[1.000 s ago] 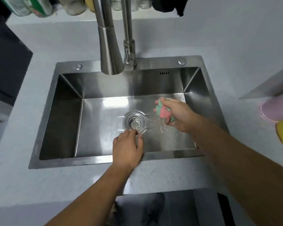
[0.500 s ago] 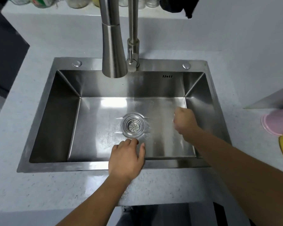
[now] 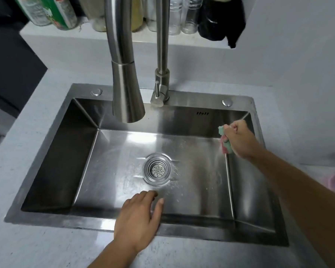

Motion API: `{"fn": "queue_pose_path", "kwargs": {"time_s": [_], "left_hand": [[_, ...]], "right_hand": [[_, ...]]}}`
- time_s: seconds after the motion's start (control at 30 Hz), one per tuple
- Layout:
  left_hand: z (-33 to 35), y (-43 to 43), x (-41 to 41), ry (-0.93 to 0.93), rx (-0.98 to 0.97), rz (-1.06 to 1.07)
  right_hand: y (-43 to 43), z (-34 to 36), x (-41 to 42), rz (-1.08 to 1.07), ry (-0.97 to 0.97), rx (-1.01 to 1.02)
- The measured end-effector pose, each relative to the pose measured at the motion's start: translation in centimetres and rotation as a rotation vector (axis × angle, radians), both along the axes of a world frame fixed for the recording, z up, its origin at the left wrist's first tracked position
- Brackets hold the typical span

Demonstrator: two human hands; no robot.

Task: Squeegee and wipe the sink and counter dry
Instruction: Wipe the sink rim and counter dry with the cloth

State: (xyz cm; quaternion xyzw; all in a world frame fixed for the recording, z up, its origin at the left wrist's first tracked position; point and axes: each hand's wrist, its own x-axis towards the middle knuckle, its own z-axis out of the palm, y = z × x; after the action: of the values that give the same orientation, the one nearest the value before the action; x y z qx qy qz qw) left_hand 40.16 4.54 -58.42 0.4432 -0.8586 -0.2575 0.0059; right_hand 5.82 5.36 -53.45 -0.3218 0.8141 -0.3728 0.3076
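Sink point(image 3: 46, 221): a rectangular stainless steel basin set into a pale grey bench point(image 3: 37, 246), its long axis running left to right across the view, its short axis from the person toward the back wall. A round drain strainer point(image 3: 157, 171) sits near the middle of the basin floor, and water droplets speckle the steel around it and off to its right. A tall faucet spout point(image 3: 127, 89) comes down over the back of the basin, its mouth pointing down at the floor just left of the strainer.

At the far right corner of the basin, the right hand point(image 3: 238, 140) is a closed fist gripping a bunched pink and green cloth point(image 3: 225, 144). The cloth sticks out on the fist's left side, its length running roughly from the back wall toward the person, beside the seam of the right wall. Whether it touches the steel cannot be told.

Holding nothing, the left hand point(image 3: 137, 217) lies palm down across the near rim. Its fingers are straight and slightly spread, pointing at the strainer and stopping just short of it.

Bottles point(image 3: 46, 12) and a black cloth point(image 3: 220, 18) stand on a ledge behind the faucet.
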Motion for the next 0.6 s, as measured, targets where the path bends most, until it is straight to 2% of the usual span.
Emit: {"fn": "queue_pose_path", "kwargs": {"time_s": [0.13,0.27,0.37,0.43,0.5,0.6], "left_hand": [[1.4,-1.9,-2.6,0.134,-0.017,0.087],[2.5,-7.1,-11.2,0.172,-0.139,-0.014],[2.3,-11.5,-17.6,0.154,-0.243,-0.089],[1.9,-14.4,-20.7,0.108,-0.285,-0.119],[1.1,-16.3,-22.2,0.027,-0.338,-0.144],[-0.5,-17.0,-22.8,-0.069,-0.389,-0.169]], "right_hand": [[-4.7,1.9,-3.0,0.076,0.009,-0.066],[-13.5,3.4,-4.3,0.255,0.151,-0.186],[-18.7,3.5,-5.2,0.364,0.499,0.026],[-19.5,3.3,-5.6,0.352,0.616,-0.012],[-18.7,2.6,-5.2,0.439,0.549,-0.125],[-18.5,0.9,-4.6,0.635,0.315,-0.088]]}}
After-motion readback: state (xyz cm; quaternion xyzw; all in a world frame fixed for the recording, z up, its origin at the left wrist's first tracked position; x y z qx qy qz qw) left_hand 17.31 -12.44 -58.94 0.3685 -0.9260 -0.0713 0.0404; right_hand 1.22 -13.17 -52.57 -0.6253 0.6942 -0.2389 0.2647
